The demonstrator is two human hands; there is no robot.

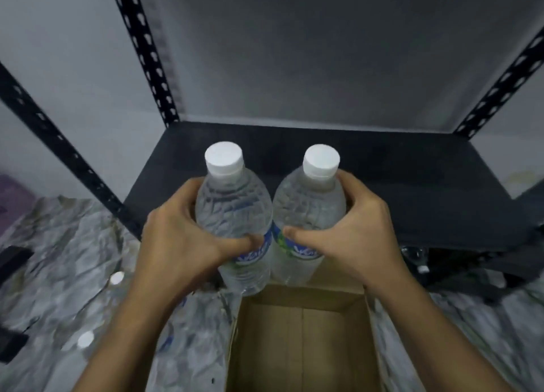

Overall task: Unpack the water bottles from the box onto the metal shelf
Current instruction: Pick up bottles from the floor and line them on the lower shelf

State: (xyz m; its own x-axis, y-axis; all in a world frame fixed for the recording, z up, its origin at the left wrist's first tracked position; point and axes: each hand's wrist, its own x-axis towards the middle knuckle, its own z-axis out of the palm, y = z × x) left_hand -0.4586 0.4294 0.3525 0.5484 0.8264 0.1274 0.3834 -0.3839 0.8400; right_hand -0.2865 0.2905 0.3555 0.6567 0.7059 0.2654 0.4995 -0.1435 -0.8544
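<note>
I hold two clear water bottles with white caps upright, side by side, above the far edge of an open cardboard box [303, 341]. My left hand [176, 244] grips the left water bottle [232, 212] around its shoulder. My right hand [356, 232] grips the right water bottle [309, 209] the same way. Both bottles are in front of the dark metal shelf [397, 179], whose board lies just beyond them. The part of the box interior that shows is bare cardboard.
Black perforated uprights [141, 47] frame the shelf at left and right. Crumpled clear plastic wrap [67, 244] with white-capped bottles [116, 278] lies on the floor at left. A dark strap and another bottle [421, 262] sit low under the shelf at right.
</note>
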